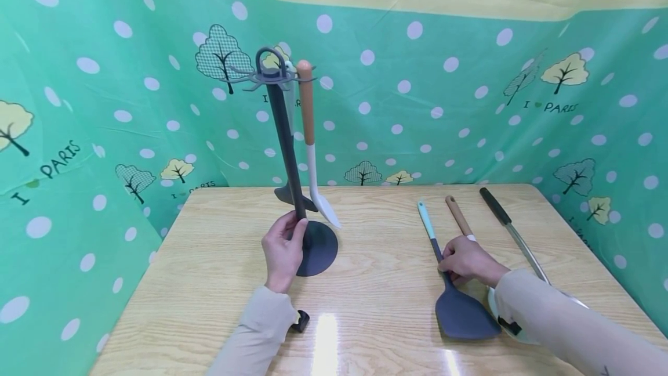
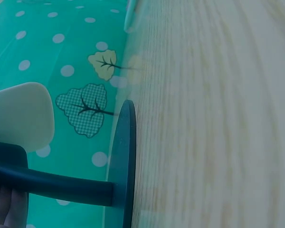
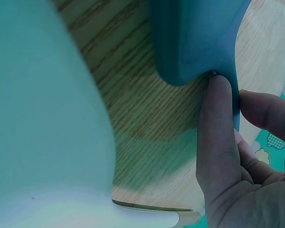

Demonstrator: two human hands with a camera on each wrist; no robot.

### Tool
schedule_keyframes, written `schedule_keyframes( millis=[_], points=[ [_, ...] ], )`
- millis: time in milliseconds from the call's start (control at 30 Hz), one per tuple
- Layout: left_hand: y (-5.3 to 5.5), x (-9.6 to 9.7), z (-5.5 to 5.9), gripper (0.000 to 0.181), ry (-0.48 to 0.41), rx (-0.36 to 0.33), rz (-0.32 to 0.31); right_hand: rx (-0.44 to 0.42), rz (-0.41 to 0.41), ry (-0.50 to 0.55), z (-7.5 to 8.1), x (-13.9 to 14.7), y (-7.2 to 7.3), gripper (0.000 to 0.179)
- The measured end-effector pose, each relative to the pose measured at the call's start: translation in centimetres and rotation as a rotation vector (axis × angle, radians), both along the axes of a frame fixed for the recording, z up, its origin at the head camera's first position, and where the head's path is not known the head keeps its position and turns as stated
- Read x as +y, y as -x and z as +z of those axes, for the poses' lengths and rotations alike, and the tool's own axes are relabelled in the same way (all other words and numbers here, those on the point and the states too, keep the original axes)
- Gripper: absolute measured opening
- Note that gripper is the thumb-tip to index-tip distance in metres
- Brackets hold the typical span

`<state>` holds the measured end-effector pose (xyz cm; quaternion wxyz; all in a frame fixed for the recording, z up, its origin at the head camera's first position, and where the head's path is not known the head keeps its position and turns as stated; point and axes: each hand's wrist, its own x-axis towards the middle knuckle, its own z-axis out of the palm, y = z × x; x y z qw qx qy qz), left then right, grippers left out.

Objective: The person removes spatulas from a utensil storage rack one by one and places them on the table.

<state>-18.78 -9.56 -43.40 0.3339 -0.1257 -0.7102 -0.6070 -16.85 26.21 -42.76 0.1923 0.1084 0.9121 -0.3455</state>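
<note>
My left hand (image 1: pixel 284 248) grips the dark pole of a utensil stand (image 1: pixel 286 138) just above its round base, which rests on the table. From the stand's hooks hang a white-headed utensil with a brown handle (image 1: pixel 307 103) and a dark-headed one with a pale green handle (image 1: pixel 289 103). In the left wrist view the white head (image 2: pixel 23 116) shows beside the pole. Over at the right, my right hand (image 1: pixel 467 260) pinches the neck of a dark turner (image 1: pixel 464 315) with a light blue handle end. Thumb and finger meet the neck near the blade (image 3: pixel 199 42).
Right of the turner lies a brown-handled utensil (image 1: pixel 459 216) with a pale head, partly hidden under my right forearm. Beyond it is a long metal utensil with a black handle (image 1: pixel 496 205). A green patterned cloth (image 1: pixel 376 91) stands behind the wooden table (image 1: pixel 386 237).
</note>
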Motion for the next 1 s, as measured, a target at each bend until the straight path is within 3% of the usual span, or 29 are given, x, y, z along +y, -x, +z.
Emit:
schedule_keyframes(
  millis=[1000],
  points=[
    [-0.1, 0.0, 0.0, 0.020, 0.007, -0.031, -0.001, 0.028, 0.025, 0.026, 1.2, 0.1, 0.0, 0.008]
  ],
)
